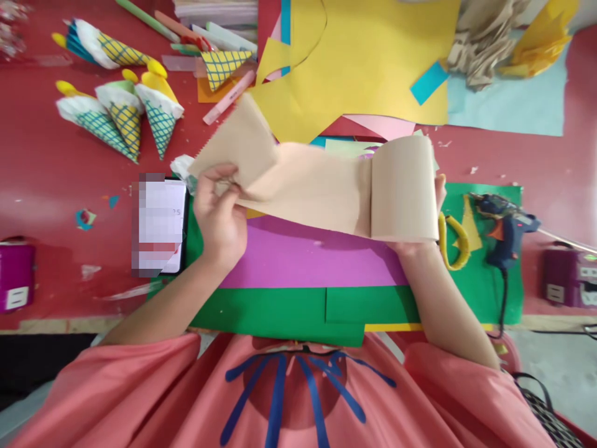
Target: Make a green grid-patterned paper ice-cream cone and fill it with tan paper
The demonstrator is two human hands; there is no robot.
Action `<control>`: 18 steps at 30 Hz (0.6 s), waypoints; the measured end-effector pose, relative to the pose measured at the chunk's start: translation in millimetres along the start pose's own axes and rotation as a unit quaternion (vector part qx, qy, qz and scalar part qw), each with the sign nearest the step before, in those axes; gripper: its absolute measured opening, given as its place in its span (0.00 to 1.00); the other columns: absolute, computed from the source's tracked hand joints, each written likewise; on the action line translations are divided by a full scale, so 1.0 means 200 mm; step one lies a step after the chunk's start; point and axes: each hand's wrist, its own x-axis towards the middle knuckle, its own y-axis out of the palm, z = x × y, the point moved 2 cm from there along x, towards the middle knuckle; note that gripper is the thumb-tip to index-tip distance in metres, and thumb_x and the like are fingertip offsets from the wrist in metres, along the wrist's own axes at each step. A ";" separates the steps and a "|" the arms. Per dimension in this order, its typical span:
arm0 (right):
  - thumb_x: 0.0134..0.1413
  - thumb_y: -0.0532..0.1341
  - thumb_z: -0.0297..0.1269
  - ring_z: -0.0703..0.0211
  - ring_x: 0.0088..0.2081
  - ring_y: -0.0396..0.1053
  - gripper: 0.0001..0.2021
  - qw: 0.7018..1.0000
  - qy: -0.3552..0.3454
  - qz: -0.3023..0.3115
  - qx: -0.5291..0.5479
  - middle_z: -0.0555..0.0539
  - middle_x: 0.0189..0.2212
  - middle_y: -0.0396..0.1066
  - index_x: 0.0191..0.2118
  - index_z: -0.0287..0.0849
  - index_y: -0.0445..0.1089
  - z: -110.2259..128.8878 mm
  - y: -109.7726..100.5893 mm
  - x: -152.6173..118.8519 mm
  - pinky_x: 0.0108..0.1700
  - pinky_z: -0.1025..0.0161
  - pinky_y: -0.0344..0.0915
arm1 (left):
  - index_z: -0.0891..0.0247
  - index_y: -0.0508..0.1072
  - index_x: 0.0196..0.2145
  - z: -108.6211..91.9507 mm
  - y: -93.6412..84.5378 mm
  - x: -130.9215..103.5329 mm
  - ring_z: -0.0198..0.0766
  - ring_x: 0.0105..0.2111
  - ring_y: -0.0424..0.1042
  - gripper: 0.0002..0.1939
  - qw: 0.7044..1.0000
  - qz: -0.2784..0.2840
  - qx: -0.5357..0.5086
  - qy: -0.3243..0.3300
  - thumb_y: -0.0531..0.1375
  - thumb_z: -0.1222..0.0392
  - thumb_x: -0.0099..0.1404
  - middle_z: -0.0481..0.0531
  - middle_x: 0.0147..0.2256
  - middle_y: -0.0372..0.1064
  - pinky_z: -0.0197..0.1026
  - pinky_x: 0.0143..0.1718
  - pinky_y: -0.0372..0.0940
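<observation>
A light brown paper roll [403, 190] is held up over the table in my right hand [414, 250], which is mostly hidden behind it; a fingertip shows at its right side. From the roll a wide strip [317, 186] stretches left to my left hand [220, 218]. Thumb and fingers there pinch the strip's lower edge. Past that pinch, the loose end folds upward and shows a jagged cut edge. Beneath the strip lie a purple sheet [308, 255] and a green sheet [261, 308].
Several paper ice-cream cones [161, 118] lie at the upper left, near markers [228, 98]. A phone [161, 227] rests left of my left hand. On the right are a glue gun [508, 233] and yellow-handled scissors [454, 242]. Yellow card [373, 56] and crumpled paper [482, 43] lie behind.
</observation>
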 end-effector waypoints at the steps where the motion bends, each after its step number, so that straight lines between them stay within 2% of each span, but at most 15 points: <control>1: 0.54 0.47 0.63 0.50 0.57 0.67 0.25 0.999 0.006 0.007 0.054 0.50 0.50 0.72 0.46 0.51 0.66 0.00 0.00 0.00 0.52 0.54 0.70 | 0.53 0.67 0.46 0.01 -0.01 0.02 0.36 0.52 0.69 0.09 1.000 -0.007 -0.011 -0.008 0.50 0.54 0.71 0.39 0.45 0.70 0.48 0.52 0.67; 3: 0.55 0.49 0.62 0.52 0.57 0.67 0.24 0.995 0.014 0.013 0.100 0.51 0.49 0.73 0.45 0.51 0.67 -0.01 0.01 0.00 0.52 0.54 0.69 | 0.56 0.68 0.40 0.00 -0.02 0.04 0.34 0.49 0.69 0.11 0.999 -0.022 -0.027 -0.025 0.49 0.53 0.72 0.40 0.42 0.70 0.45 0.48 0.67; 5: 0.56 0.48 0.60 0.53 0.56 0.68 0.24 0.995 0.016 0.006 0.098 0.50 0.50 0.73 0.47 0.50 0.68 -0.01 0.02 0.00 0.51 0.54 0.69 | 0.57 0.69 0.36 -0.02 0.00 0.03 0.35 0.47 0.70 0.15 0.999 0.002 -0.030 -0.040 0.49 0.47 0.71 0.43 0.40 0.70 0.43 0.45 0.68; 7: 0.57 0.47 0.57 0.53 0.55 0.69 0.25 0.997 0.016 0.002 0.077 0.50 0.50 0.73 0.49 0.49 0.68 0.00 0.02 -0.01 0.51 0.54 0.70 | 0.57 0.69 0.38 -0.06 0.02 0.01 0.35 0.42 0.72 0.16 0.997 0.027 -0.057 -0.045 0.52 0.43 0.69 0.45 0.38 0.70 0.42 0.41 0.69; 8: 0.58 0.46 0.57 0.53 0.54 0.70 0.25 0.998 0.011 0.000 0.062 0.50 0.50 0.73 0.50 0.48 0.68 0.00 0.02 -0.01 0.50 0.53 0.70 | 0.55 0.69 0.43 -0.08 0.04 -0.01 0.35 0.39 0.73 0.14 0.996 0.049 -0.061 -0.052 0.57 0.45 0.66 0.45 0.37 0.71 0.41 0.39 0.69; 10: 0.57 0.46 0.58 0.52 0.53 0.71 0.26 1.000 -0.004 -0.002 0.030 0.50 0.49 0.73 0.50 0.48 0.68 0.00 0.02 -0.01 0.49 0.52 0.70 | 0.53 0.65 0.55 -0.14 0.06 -0.03 0.39 0.39 0.75 0.28 0.990 0.116 -0.061 -0.055 0.66 0.47 0.58 0.46 0.37 0.74 0.42 0.39 0.70; 11: 0.57 0.45 0.58 0.52 0.53 0.71 0.27 1.000 -0.016 -0.001 0.014 0.50 0.49 0.73 0.50 0.47 0.68 0.00 0.02 -0.01 0.49 0.51 0.70 | 0.53 0.61 0.59 -0.16 0.07 -0.05 0.41 0.44 0.75 0.32 0.981 0.182 -0.046 -0.054 0.65 0.48 0.60 0.49 0.41 0.75 0.43 0.42 0.70; 12: 0.57 0.45 0.59 0.51 0.54 0.70 0.27 1.000 -0.028 0.003 -0.002 0.49 0.49 0.73 0.50 0.47 0.68 0.00 0.02 -0.01 0.49 0.50 0.70 | 0.53 0.58 0.61 -0.18 0.08 -0.06 0.42 0.47 0.74 0.33 0.966 0.250 -0.027 -0.056 0.63 0.48 0.62 0.52 0.45 0.75 0.43 0.45 0.69; 14: 0.56 0.45 0.60 0.50 0.55 0.69 0.28 0.998 -0.053 0.009 -0.032 0.49 0.50 0.73 0.51 0.47 0.67 0.01 0.02 -0.01 0.49 0.49 0.70 | 0.53 0.58 0.62 -0.21 0.09 -0.10 0.43 0.49 0.74 0.32 0.933 0.354 -0.008 -0.056 0.62 0.48 0.63 0.55 0.51 0.72 0.40 0.43 0.71; 16: 0.55 0.44 0.62 0.48 0.56 0.68 0.30 0.995 -0.076 0.011 -0.070 0.47 0.52 0.71 0.52 0.48 0.65 0.01 0.02 -0.01 0.50 0.48 0.70 | 0.51 0.57 0.63 -0.22 0.09 -0.11 0.45 0.52 0.72 0.33 0.915 0.399 0.012 -0.050 0.63 0.49 0.62 0.56 0.59 0.65 0.39 0.43 0.71; 18: 0.53 0.40 0.68 0.45 0.57 0.67 0.35 0.984 -0.079 0.014 -0.159 0.46 0.52 0.71 0.52 0.50 0.64 0.02 0.01 -0.01 0.51 0.46 0.70 | 0.50 0.55 0.64 -0.20 0.10 -0.12 0.45 0.53 0.71 0.36 0.911 0.407 0.048 -0.039 0.64 0.50 0.61 0.56 0.63 0.58 0.39 0.45 0.71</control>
